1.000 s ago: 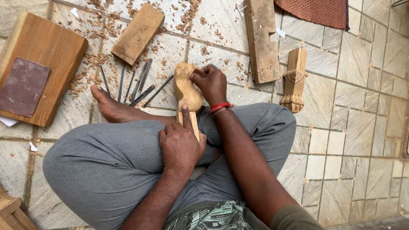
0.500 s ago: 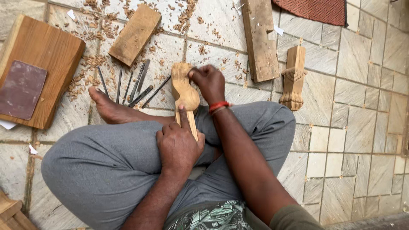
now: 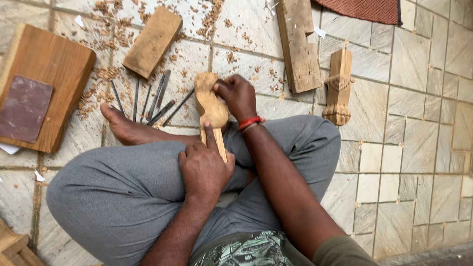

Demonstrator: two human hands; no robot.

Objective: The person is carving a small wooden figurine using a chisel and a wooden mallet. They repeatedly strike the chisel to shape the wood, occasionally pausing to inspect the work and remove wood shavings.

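Two hands work one pale, rounded wooden carving point(image 3: 211, 106), which rests upright against the seated person's grey-trousered crossed legs point(image 3: 123, 187) just above the stone-tiled floor point(image 3: 409, 148). The left hand point(image 3: 204, 170) clenches the carving's narrow lower stem, forefinger stretched along it, while the right hand point(image 3: 239, 96), a red band at its wrist, has its fingers curled against the upper part. Several slim metal chisels point(image 3: 152, 101) lie beside the bare foot point(image 3: 125, 128); a carved wooden leg point(image 3: 339, 86) stands well apart to the right.

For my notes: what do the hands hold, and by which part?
Both hold the pale carved wooden piece: right hand at its rounded upper part, left hand at its narrow lower stem.
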